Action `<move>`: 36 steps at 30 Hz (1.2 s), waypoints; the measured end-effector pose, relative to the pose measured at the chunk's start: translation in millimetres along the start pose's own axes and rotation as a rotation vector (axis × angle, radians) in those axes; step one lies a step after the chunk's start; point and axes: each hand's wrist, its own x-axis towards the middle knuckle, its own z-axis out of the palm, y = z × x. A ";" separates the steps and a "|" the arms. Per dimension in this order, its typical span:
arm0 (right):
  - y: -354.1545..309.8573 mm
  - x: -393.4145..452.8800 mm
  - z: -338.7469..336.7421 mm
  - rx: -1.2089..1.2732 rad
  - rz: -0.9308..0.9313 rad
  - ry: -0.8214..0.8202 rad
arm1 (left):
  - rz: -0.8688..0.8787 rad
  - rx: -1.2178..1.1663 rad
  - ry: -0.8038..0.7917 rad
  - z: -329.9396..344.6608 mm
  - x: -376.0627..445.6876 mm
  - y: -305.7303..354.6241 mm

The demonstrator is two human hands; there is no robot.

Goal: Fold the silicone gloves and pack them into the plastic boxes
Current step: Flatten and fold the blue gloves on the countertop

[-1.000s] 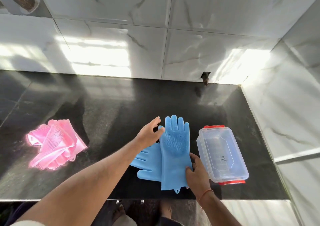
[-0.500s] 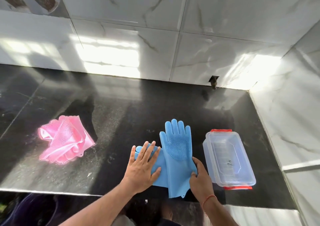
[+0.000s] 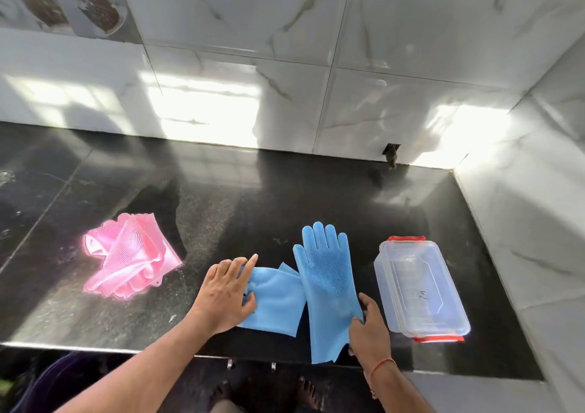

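Two blue silicone gloves lie on the black counter near its front edge. One blue glove [image 3: 327, 282] lies flat with fingers pointing away from me and bristled palm up. The second blue glove [image 3: 275, 301] lies crosswise to its left, partly tucked under it. My left hand [image 3: 226, 290] rests on the finger end of the second glove, thumb curled around it. My right hand [image 3: 368, 330] pinches the first glove's cuff edge at its right side. A clear plastic box [image 3: 421, 289] with red clips stands closed to the right of the gloves.
A crumpled heap of pink silicone gloves [image 3: 129, 256] lies at the left of the black counter [image 3: 253, 197]. Marble-tiled walls close off the back and the right side. The counter's front edge runs just below my hands; bare feet show beneath it.
My left hand came down from the upright glove's fingertips onto the second glove and drew it leftward, so it now lies spread crosswise. My right hand stayed at the cuff.
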 end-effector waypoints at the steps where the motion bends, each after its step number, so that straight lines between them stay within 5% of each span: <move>1: 2.2 -1.4 -0.5 -0.090 -0.043 0.000 | -0.007 -0.014 -0.004 -3.6 -1.0 -4.4; 7: 1.2 -21.0 7.4 -0.801 -0.435 0.119 | -0.139 -0.418 -0.127 -31.1 -9.6 -32.5; 14: -53.1 -48.5 44.4 -0.393 -0.681 -0.129 | -0.206 -0.906 -0.260 -80.7 -22.2 -43.9; 17: -77.0 -56.3 50.7 -0.404 -0.867 -0.210 | -0.191 -1.115 -0.312 -107.2 -22.1 -37.0; 22: -120.3 -77.6 67.6 -0.302 -1.103 -0.340 | -0.250 -1.460 -0.185 -147.1 -26.7 -27.8; 30: -151.7 -88.0 89.2 0.148 -0.826 -0.338 | -0.360 -2.066 -0.235 -169.3 -23.6 -32.4; 36: -169.5 -86.7 81.8 0.338 -0.493 -0.421 | -0.363 -1.440 0.012 -148.5 -26.6 -43.2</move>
